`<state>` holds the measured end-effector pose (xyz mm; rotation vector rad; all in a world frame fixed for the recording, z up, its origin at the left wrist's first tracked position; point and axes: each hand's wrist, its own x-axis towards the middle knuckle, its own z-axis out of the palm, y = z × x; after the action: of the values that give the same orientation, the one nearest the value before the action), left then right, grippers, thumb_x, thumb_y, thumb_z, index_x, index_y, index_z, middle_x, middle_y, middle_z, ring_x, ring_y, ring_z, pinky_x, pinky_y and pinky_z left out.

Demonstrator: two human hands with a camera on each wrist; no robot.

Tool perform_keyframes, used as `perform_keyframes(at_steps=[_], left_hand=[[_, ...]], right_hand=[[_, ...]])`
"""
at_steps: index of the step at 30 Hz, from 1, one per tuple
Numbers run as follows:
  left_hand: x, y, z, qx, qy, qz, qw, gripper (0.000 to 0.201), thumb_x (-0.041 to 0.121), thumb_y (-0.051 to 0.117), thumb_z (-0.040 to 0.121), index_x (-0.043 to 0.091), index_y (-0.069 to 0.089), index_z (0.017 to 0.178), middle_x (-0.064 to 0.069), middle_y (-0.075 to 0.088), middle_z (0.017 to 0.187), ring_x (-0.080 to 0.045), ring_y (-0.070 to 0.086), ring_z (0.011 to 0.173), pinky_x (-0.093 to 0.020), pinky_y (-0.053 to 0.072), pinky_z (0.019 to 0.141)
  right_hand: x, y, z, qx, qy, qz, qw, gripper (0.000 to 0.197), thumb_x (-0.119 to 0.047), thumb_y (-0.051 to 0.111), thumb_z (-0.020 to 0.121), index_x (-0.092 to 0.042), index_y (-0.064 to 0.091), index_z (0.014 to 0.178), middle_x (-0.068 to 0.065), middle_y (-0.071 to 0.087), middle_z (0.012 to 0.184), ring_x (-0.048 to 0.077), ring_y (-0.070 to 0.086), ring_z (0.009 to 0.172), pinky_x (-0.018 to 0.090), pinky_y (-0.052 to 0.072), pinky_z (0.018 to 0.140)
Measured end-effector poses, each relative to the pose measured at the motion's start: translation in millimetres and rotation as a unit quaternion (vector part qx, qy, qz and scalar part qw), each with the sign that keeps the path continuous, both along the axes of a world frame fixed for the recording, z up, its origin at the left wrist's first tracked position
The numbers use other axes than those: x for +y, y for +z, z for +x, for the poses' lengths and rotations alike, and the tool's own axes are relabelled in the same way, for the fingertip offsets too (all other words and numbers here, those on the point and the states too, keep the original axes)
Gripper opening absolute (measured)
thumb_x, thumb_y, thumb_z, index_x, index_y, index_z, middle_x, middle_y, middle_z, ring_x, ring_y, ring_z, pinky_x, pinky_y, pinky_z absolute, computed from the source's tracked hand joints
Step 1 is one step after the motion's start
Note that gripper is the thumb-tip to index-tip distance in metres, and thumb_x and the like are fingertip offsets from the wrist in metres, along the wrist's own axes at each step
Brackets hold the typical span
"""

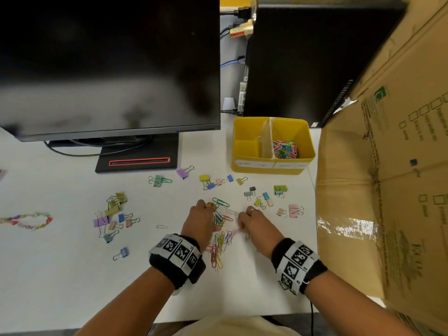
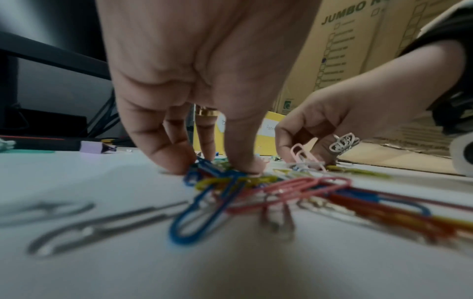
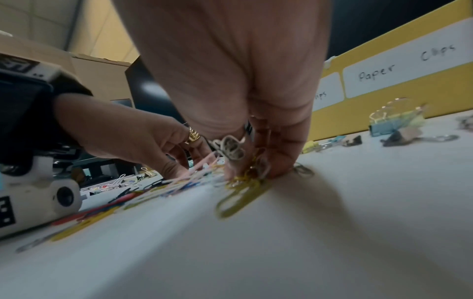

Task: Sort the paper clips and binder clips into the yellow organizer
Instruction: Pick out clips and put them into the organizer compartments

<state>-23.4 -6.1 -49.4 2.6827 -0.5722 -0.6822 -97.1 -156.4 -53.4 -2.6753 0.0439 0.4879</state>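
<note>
Paper clips (image 1: 219, 241) lie heaped on the counter (image 1: 60, 275) short of the yellow organizer (image 1: 272, 145), so both hands work there: left hand (image 1: 202, 220) pinches several, right hand (image 1: 254, 223) seemingly curls round a few, though blurred. Binder clips (image 1: 264, 197) scatter between heap and organizer; its left compartment stands empty.

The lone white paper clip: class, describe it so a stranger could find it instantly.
Start at the black monitor stand on the white table. Come straight toward the person: the small white paper clip lies alone, left of the left hand. Unlike the coloured paper clips, it is unpiled.
</note>
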Motion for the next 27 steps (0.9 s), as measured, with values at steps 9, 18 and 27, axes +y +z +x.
perform_keyframes(at_steps=[9,18,27], left_hand=[[-12.3,4.1,20.1,0.013,-0.018,-0.023,0.999,0.030,0.001,0.050,0.090,0.005,0.058,0.119,-0.015,0.061,0.121,-0.026,0.057,0.112,-0.029,0.043,0.097],[-80.7,92.5,71.0,0.156,0.004,-0.262,0.952,0.014,0.001,0.060,0.085,0.002,0.061,0.099,0.000,0.055,0.081,-0.007,0.054,0.069,-0.012,0.047,0.065],[-217.4,102.2,98.3,0.068,-0.043,-0.184,0.980,0.024,0.012,0.060,0.089,0.000,0.062,0.109,-0.013,0.065,0.103,-0.025,0.061,0.096,-0.033,0.047,0.097]], right_hand=[[-28.7,8.4,0.1,-0.058,-0.145,0.195,0.968,0.033,0.023,0.043,0.072,0.001,0.065,0.082,0.006,0.055,0.081,0.015,0.051,0.073,0.005,0.036,0.066],[-107.1,85.4,53.7,-0.225,-0.294,0.288,0.883,0.031,-0.003,0.064,0.081,-0.030,0.057,0.067,-0.009,0.059,0.075,0.011,0.055,0.073,0.027,0.048,0.073],[-167.7,67.9,99.5,-0.129,-0.284,0.084,0.946,0.017,-0.001,0.054,0.087,-0.001,0.067,0.098,0.010,0.063,0.075,0.028,0.056,0.082,0.036,0.047,0.076]])
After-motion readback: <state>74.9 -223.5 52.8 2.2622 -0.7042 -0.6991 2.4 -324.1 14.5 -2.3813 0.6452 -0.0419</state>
